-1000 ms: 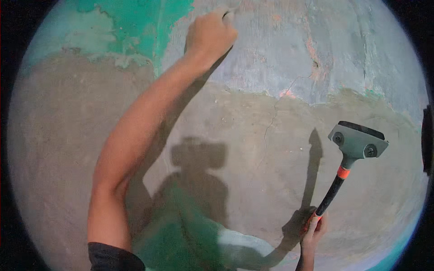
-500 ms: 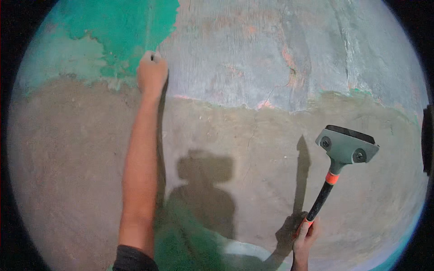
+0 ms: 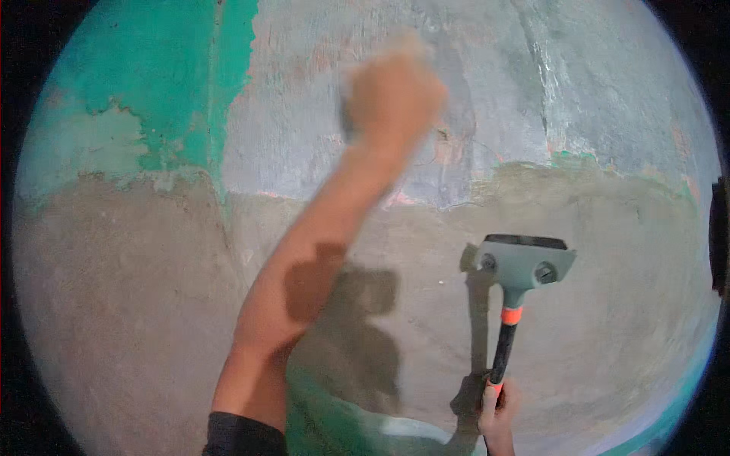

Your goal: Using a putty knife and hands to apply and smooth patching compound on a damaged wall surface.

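My left hand is raised in front of the grey upper part of the wall and blurred by motion. It has the outline of a fist, and whatever may be in it cannot be made out. At the lower right, my right hand grips the lower end of a long-handled scraper. This tool has a wide grey-green head with two screws, a dark strip along its top edge and a black and orange handle. Its head points up, apart from my left hand.
The wall fills the view, brownish below and grey above. Green paint with a ragged edge covers the upper left. Cracks and rough pinkish patches run through the grey part. Shadows of me and the scraper fall on the lower wall.
My left hand has swung right and slightly up, from the green paint's edge to the grey area. The scraper in my right hand has shifted left and down and stands more upright.
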### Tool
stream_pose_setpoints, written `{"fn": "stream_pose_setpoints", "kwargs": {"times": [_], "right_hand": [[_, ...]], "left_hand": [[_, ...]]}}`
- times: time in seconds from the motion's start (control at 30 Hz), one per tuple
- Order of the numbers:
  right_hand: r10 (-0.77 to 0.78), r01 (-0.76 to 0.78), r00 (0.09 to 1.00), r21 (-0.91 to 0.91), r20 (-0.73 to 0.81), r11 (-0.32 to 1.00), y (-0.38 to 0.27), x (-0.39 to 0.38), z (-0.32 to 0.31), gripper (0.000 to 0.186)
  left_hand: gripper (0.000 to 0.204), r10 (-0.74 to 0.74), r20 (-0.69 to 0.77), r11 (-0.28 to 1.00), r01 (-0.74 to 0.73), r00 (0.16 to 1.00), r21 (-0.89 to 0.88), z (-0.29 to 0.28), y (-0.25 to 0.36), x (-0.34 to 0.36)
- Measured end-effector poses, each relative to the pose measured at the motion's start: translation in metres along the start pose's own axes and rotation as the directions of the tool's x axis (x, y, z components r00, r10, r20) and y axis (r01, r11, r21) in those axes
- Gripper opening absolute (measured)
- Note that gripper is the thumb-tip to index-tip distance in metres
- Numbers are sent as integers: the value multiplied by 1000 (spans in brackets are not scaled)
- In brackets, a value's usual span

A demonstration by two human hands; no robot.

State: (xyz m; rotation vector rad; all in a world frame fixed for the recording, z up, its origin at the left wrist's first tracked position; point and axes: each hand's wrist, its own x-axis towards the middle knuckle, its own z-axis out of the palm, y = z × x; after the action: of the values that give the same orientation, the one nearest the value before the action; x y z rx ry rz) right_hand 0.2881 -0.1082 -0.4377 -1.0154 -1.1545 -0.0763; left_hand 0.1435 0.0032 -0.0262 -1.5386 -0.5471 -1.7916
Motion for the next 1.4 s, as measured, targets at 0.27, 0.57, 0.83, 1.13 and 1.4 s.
{"fn": "stream_pose_setpoints", "kwargs": {"times": [0.27, 0.57, 0.83, 1.13, 1.4], "right_hand": [[-95, 109, 986, -101, 136, 989, -25, 23, -42, 16], [-103, 106, 994, -91, 43, 990, -8, 49, -115, 24], [-123, 127, 991, -71, 49, 989, 0, 65, -144, 28], [-204, 203, 979, -151, 8, 968, 19, 58, -141, 30], [-283, 274, 959, -195, -17, 942, 18, 64, -142, 30]], "left_hand": [[32, -322, -144, 939, 335, 936, 79, -7, -37, 65], [24, 94, -133, 992, -81, 987, 100, 30, 42, 54], [26, 148, -153, 975, -170, 977, -144, 30, 81, 54], [29, -136, -55, 990, 137, 989, 21, 4, 47, 87], [29, 352, 106, 935, -355, 930, 15, 22, 111, 29]]}}
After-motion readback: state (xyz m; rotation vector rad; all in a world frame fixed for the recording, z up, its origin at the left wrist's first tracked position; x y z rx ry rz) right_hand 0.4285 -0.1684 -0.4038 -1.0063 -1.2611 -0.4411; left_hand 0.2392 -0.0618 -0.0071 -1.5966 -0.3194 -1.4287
